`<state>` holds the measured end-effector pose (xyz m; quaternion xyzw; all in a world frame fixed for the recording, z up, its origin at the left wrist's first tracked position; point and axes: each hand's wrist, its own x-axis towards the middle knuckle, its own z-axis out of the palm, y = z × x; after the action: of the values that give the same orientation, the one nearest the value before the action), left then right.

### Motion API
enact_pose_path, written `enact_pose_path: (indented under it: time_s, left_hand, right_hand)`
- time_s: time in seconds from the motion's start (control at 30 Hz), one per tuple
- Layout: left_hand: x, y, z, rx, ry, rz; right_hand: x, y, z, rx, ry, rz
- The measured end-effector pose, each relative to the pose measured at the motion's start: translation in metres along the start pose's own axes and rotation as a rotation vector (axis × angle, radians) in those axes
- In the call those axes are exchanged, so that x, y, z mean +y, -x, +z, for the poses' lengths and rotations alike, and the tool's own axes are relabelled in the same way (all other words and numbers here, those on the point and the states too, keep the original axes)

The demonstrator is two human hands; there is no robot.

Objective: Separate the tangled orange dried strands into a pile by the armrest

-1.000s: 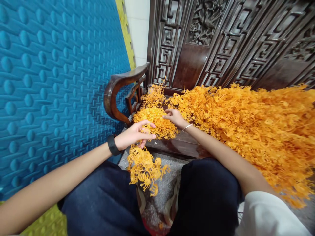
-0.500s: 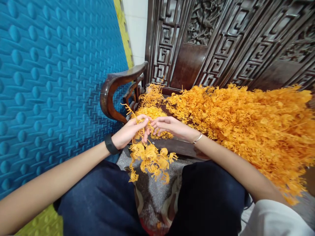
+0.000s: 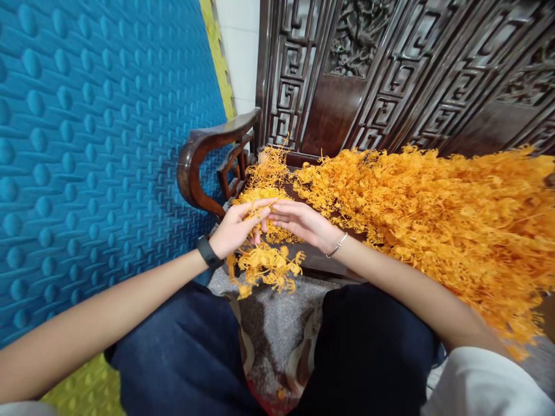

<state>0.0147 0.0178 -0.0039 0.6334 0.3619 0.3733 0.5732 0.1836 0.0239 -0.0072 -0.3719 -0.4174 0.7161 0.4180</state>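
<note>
My left hand [image 3: 240, 226], with a dark band at the wrist, is closed around a yellow-orange artificial flower sprig [image 3: 269, 264]. Its blossoms hang below the fingers, over the gap between my knees. From the other side my right hand [image 3: 306, 222], wearing a thin bangle, reaches in with fingers stretched out. Its fingertips meet those of my left hand at the top of the sprig, and whether they pinch a strand is hidden. Just behind both hands lies a small heap of yellow-orange sprigs [image 3: 269, 167] on the dark wooden seat [image 3: 299, 182].
A large pile of orange sprigs [image 3: 451, 214] covers the seat to the right. The bench's carved backrest [image 3: 333, 112] rises behind, and its curved armrest [image 3: 191, 156] stands at the left. Blue textured foam matting [image 3: 95, 144] fills the left side. Speckled floor [image 3: 277, 323] shows between my knees.
My left hand has shifted slightly right and turned, lifting the hanging sprig a little. My right hand has moved slightly left, bringing its fingertips up against the left hand's fingers.
</note>
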Motion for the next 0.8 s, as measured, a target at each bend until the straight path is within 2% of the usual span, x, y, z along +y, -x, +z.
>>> enact_pose_path:
  time_s: [0.17, 0.3, 0.4, 0.47, 0.53, 0.6, 0.63, 0.7, 0.8]
  left_hand:
    - [0.001, -0.003, 0.004, -0.010, 0.148, 0.022]
    - [0.000, -0.009, 0.007, -0.083, 0.420, -0.136]
    - [-0.003, -0.017, 0.011, -0.024, 0.583, -0.253]
    - [-0.004, -0.020, 0.014, 0.049, 0.652, -0.248]
    - [-0.001, -0.018, 0.019, 0.091, 0.676, -0.174]
    - [0.005, -0.010, 0.023, 0.079, 0.631, -0.074]
    - [0.009, -0.005, 0.026, 0.056, 0.583, -0.032]
    - [0.016, 0.003, 0.029, 0.013, 0.487, 0.021]
    - [0.020, 0.009, 0.028, -0.026, 0.396, 0.044]
  right_hand:
    - [-0.001, -0.008, -0.005, 0.133, 0.015, -0.079]
    - [-0.002, -0.017, -0.005, 0.267, 0.199, -0.158]
    - [0.000, -0.030, -0.003, 0.370, 0.374, -0.248]
    - [0.001, -0.043, -0.006, 0.440, 0.453, -0.248]
    - [-0.002, -0.057, -0.018, 0.583, 0.510, -0.248]
    - [-0.007, -0.068, -0.039, 0.749, 0.542, -0.273]
    - [-0.010, -0.071, -0.050, 0.789, 0.550, -0.281]
    - [-0.014, -0.072, -0.073, 0.806, 0.575, -0.309]
    - [-0.013, -0.069, -0.093, 0.702, 0.645, -0.343]
